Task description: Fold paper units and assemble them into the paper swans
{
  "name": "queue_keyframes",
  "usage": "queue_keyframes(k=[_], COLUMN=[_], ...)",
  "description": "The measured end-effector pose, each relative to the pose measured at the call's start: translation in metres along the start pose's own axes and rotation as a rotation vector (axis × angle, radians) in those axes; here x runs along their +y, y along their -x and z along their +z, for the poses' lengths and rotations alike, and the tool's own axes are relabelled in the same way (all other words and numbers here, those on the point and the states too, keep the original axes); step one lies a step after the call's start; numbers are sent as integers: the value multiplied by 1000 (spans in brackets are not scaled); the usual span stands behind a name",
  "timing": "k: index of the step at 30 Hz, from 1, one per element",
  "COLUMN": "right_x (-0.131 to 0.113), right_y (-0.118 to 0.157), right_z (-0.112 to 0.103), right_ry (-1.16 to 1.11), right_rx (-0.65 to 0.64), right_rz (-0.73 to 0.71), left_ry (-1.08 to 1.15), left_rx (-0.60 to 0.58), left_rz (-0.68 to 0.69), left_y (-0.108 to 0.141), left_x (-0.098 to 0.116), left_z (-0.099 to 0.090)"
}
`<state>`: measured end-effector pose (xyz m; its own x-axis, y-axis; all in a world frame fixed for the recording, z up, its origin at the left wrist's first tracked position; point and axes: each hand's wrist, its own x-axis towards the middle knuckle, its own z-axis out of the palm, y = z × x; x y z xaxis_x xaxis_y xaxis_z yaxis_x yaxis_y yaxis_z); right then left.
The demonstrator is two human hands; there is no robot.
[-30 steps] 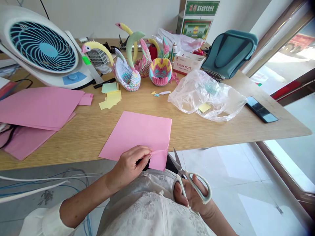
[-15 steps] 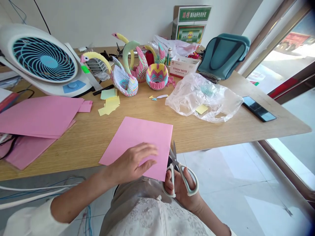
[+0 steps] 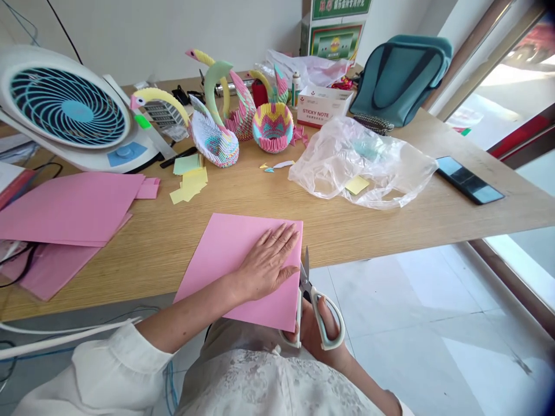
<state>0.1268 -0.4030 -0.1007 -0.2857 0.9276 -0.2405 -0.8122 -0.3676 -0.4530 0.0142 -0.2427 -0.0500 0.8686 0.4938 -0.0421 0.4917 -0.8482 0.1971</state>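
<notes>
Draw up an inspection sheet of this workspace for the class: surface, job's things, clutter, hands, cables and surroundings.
Surface: light wood-grain tabletop.
Job's things: pink paper sheet lying flat, overhanging the near table edge; white-handled scissors upright beside its right edge.
Clutter: loose pink sheets, yellow sticky notes, clear plastic bag, paper-folded swan, folded paper basket, phone, desk fan.
Hands: left hand flat on the sheet; right hand gripping the scissors.
Cables: black cable at the table's left; white cable below it.
Surroundings: tiled floor; teal bag on the table's far corner.
</notes>
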Motion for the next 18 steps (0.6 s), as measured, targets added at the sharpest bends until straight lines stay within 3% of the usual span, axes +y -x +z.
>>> queue_keyframes(k=[8, 14, 18], right_x=[8, 10, 9], right_y=[-5, -2, -4], right_z=[0, 0, 7], right_ry=[37, -30, -56], right_rx=[46, -9, 55], right_rz=[-71, -57, -58], left_ry=[-23, -36, -37], left_rx=[54, 63, 82], left_rz=[14, 21, 14], left_y=[1, 3, 3], left_x=[0, 3, 4], left_z=[6, 7, 6])
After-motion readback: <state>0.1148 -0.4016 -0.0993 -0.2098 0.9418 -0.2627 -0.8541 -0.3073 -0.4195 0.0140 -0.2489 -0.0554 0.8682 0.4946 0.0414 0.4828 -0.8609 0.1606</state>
